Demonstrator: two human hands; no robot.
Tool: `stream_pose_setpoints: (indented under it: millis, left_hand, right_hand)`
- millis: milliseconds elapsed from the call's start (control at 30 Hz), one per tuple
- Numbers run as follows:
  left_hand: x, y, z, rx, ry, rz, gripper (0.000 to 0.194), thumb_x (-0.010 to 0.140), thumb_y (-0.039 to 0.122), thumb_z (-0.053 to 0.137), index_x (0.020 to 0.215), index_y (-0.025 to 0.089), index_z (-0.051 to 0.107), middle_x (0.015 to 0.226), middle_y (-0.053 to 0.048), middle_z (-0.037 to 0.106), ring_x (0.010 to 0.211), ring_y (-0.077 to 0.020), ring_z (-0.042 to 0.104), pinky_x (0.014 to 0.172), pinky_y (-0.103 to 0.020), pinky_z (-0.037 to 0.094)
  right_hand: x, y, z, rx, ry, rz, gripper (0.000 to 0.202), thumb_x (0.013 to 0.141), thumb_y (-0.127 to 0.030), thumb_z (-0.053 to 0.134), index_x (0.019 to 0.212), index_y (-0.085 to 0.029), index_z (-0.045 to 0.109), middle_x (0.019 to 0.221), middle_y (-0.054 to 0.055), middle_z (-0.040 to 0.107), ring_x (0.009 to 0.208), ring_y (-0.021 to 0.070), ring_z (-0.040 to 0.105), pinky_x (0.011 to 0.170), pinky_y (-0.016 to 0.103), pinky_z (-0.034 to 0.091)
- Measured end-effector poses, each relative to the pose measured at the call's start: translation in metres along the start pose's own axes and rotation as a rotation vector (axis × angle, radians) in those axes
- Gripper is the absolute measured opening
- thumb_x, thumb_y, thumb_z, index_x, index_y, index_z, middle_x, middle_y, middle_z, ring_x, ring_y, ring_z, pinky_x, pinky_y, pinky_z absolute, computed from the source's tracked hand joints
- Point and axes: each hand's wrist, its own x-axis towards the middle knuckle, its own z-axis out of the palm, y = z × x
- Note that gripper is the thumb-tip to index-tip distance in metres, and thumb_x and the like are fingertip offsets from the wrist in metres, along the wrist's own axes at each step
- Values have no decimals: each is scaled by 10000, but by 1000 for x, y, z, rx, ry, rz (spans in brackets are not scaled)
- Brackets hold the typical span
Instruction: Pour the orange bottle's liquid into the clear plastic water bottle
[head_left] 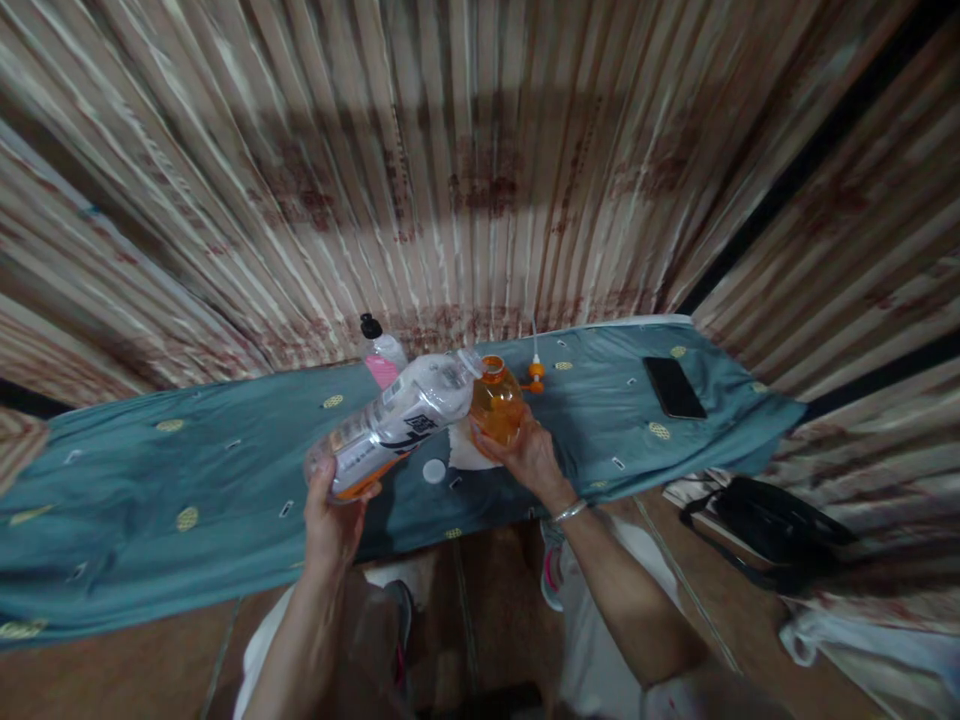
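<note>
My left hand (336, 515) is wrapped round the lower end of a large clear plastic bottle (405, 415) with a white, black and orange label. The bottle is tilted, its neck up and to the right, close over the mouth of an orange translucent bottle (496, 400). My right hand (529, 455) grips that orange bottle, which has no top on it. An orange pump head (535, 372) with a pale tube stands behind it on the teal cloth. A round white cap (433, 471) and a white tissue (466, 450) lie nearer to me.
A clear and pink bottle with a black cap (382, 360) stands at the back. On the teal cloth (247, 470) to the right lies a black phone (675, 388). A black bag (780, 525) sits low at the right. Striped curtains (480, 180) hang behind.
</note>
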Motion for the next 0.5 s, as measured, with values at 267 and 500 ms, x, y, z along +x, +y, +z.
stream_pose_setpoints:
  millis: [267, 500]
  left_hand:
    - [0, 4, -2, -2, 0, 30, 640, 507, 528, 995, 1016, 187, 811, 890, -48, 810, 640, -183, 717, 388, -198, 475]
    - [5, 9, -2, 7, -55, 58, 611, 544, 498, 981, 1034, 182, 798, 906, -56, 810, 639, -192, 717, 375, -202, 457]
  right_hand:
    - [-3, 3, 3, -80, 28, -32, 703, 880, -519, 816, 1422, -130, 592, 1053, 199, 829, 998, 365, 826, 861, 505, 685]
    - [-3, 1, 2, -74, 27, -45, 708, 861, -453, 855, 1450, -159, 595, 1033, 172, 831, 943, 344, 828, 815, 484, 688]
